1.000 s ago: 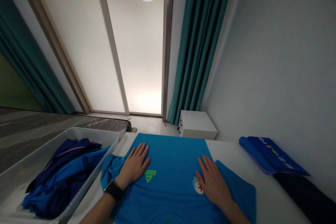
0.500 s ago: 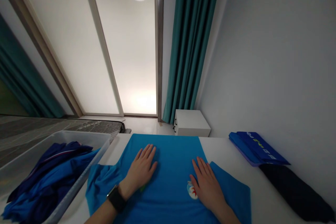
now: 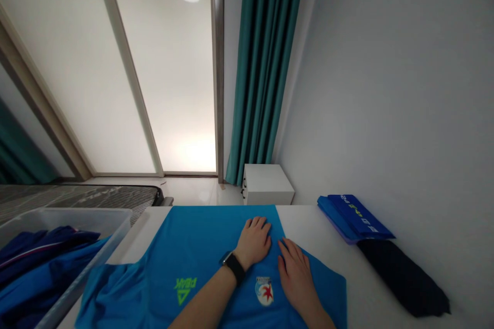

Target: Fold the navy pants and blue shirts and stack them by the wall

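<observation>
A bright blue shirt (image 3: pixel 208 236) lies spread over the white table, with a green PEAK logo (image 3: pixel 185 290) at its left and a round red-and-white badge (image 3: pixel 264 290) nearer the middle. My left hand (image 3: pixel 254 240), with a black watch on the wrist, rests palm down on the shirt's upper right part, fingers slightly bent and apart. Just right of it, my right hand (image 3: pixel 297 272) lies on the fabric beside the right sleeve (image 3: pixel 330 280), its fingers extended. Neither hand holds anything. The left sleeve (image 3: pixel 116 288) is wrinkled.
A clear plastic bin (image 3: pixel 121 221) with dark and bright blue clothes stands at the left. Folded blue garments (image 3: pixel 357 216) and a black cloth (image 3: pixel 403 275) lie on the table (image 3: pixel 309 221) at the right. Behind the table is a white cabinet (image 3: pixel 266 182).
My left hand has moved right across the shirt, close to my right hand, uncovering the green logo. The view has turned slightly to the right.
</observation>
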{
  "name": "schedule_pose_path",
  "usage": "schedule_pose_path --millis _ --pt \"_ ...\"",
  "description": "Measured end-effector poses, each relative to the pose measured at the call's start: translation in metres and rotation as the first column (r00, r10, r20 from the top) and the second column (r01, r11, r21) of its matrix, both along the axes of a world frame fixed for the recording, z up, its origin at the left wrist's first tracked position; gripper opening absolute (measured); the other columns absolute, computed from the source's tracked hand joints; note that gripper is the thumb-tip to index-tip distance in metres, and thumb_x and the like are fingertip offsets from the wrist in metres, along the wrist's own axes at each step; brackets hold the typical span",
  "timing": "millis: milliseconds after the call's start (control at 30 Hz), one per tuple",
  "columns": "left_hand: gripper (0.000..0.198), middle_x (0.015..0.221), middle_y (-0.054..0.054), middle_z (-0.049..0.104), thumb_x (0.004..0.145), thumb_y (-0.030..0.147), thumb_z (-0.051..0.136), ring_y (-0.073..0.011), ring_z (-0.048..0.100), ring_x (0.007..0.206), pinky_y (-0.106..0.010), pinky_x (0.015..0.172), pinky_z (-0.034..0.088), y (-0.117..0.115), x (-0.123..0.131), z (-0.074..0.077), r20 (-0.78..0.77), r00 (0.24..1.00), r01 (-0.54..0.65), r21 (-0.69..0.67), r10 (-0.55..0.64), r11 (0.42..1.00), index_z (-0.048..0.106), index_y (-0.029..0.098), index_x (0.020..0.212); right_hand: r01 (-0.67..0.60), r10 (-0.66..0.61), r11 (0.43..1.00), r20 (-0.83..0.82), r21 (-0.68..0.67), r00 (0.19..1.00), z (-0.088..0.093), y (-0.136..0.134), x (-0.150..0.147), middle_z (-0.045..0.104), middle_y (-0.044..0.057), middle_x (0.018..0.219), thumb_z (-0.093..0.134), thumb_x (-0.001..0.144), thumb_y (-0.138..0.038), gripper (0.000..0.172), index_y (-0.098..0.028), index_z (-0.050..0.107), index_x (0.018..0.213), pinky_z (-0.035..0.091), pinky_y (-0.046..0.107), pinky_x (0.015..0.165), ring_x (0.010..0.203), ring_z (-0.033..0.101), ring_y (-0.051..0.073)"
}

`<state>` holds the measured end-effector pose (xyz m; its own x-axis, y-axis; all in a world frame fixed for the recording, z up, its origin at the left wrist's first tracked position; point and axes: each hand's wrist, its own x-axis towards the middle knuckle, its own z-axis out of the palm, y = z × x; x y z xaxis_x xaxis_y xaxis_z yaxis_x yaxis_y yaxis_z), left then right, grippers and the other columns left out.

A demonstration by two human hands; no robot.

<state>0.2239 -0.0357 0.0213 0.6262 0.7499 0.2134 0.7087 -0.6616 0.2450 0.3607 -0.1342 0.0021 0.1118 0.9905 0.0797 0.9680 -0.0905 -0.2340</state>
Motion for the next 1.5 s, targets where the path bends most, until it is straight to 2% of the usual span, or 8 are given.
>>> schedule_pose_path --millis 367,467,700,867,967,1067,1300,1500 --pt "0.038 0.139 -0.006 0.054 0.095 0.030 0.042 -0.0252 0.044 0.129 -0.044 0.111 0.031 0.006 -0.002 -0.006 0.100 0.995 -0.021 -0.046 0.026 0.999 0.057 0.024 0.129 -0.016 0.021 0.999 -0.183 0.028 0.983 0.013 0.023 0.024 0.058 0.011 0.134 0.021 0.091 -0.017 0.057 -0.013 0.052 0.138 0.036 0.033 0.108 0.126 0.051 0.022" --pt "0.037 0.138 -0.006 0.055 0.095 0.029 0.042 -0.0240 0.045 0.129 -0.043 0.111 0.031 0.007 -0.003 -0.005 0.127 0.991 -0.028 -0.074 0.037 0.997 0.058 0.023 0.128 0.091 -0.120 0.989 -0.292 -0.112 0.949 0.026 0.047 0.032 0.061 0.014 0.130 0.026 0.093 -0.020 0.052 -0.012 0.053 0.136 0.039 0.034 0.103 0.120 0.056 0.023" --pt "0.034 0.136 -0.005 0.057 0.094 0.027 0.043 -0.0230 0.046 0.128 -0.042 0.110 0.032 0.006 -0.004 -0.001 0.148 0.988 -0.023 -0.101 0.038 0.995 0.062 0.023 0.123 0.079 -0.195 0.964 -0.474 -0.253 0.859 0.030 0.091 0.035 0.072 0.009 0.083 0.051 0.087 -0.030 0.024 -0.013 0.068 0.087 0.045 0.026 0.070 0.084 0.066 0.021" --pt "0.033 0.136 -0.004 0.057 0.094 0.027 0.044 -0.0236 0.046 0.127 -0.042 0.110 0.031 0.007 -0.003 -0.002 0.147 0.988 -0.026 -0.097 0.040 0.995 0.061 0.024 0.122 0.005 -0.224 0.954 -0.700 -0.300 0.679 0.031 0.103 0.034 0.047 -0.006 0.046 0.053 0.084 -0.025 0.022 -0.017 0.056 0.063 0.030 0.019 0.045 0.045 0.045 0.009" --pt "0.033 0.135 -0.004 0.057 0.094 0.025 0.045 -0.0234 0.046 0.126 -0.042 0.109 0.031 0.007 -0.003 -0.003 0.151 0.988 -0.027 -0.095 0.042 0.995 0.060 0.023 0.123 -0.004 -0.266 0.950 -0.818 -0.312 0.510 0.030 0.107 0.034 0.038 -0.011 0.045 0.051 0.083 -0.027 0.011 -0.019 0.057 0.080 0.021 0.018 0.038 0.036 0.033 0.007" --pt "0.033 0.133 -0.004 0.058 0.094 0.024 0.045 -0.0225 0.046 0.125 -0.041 0.110 0.031 0.006 -0.003 -0.003 0.150 0.988 -0.022 -0.085 0.035 0.996 0.060 0.023 0.124 0.008 -0.285 0.954 -0.895 -0.300 0.342 0.029 0.110 0.036 0.035 -0.013 0.044 0.053 0.081 -0.031 0.024 -0.021 0.056 0.103 0.018 0.018 0.036 0.034 0.029 0.007" --pt "0.033 0.136 -0.005 0.055 0.095 0.026 0.046 -0.0241 0.045 0.127 -0.043 0.110 0.031 0.005 -0.003 -0.002 0.099 0.995 0.001 -0.050 0.004 0.999 0.057 0.023 0.127 0.054 -0.182 0.982 -0.982 -0.179 0.046 0.029 0.108 0.046 0.062 -0.005 0.065 0.061 0.075 -0.026 0.050 -0.025 0.050 0.124 0.045 0.022 0.053 0.058 0.059 0.014" --pt "0.033 0.136 -0.006 0.055 0.095 0.026 0.046 -0.0254 0.045 0.128 -0.045 0.110 0.031 0.004 -0.003 -0.003 0.116 0.993 -0.001 -0.044 0.006 0.999 0.058 0.023 0.126 0.038 -0.226 0.974 -0.973 -0.225 0.034 0.020 0.110 0.052 0.068 0.001 0.067 0.061 0.073 -0.020 0.029 -0.018 0.063 0.102 0.047 0.024 0.052 0.059 0.062 0.015"
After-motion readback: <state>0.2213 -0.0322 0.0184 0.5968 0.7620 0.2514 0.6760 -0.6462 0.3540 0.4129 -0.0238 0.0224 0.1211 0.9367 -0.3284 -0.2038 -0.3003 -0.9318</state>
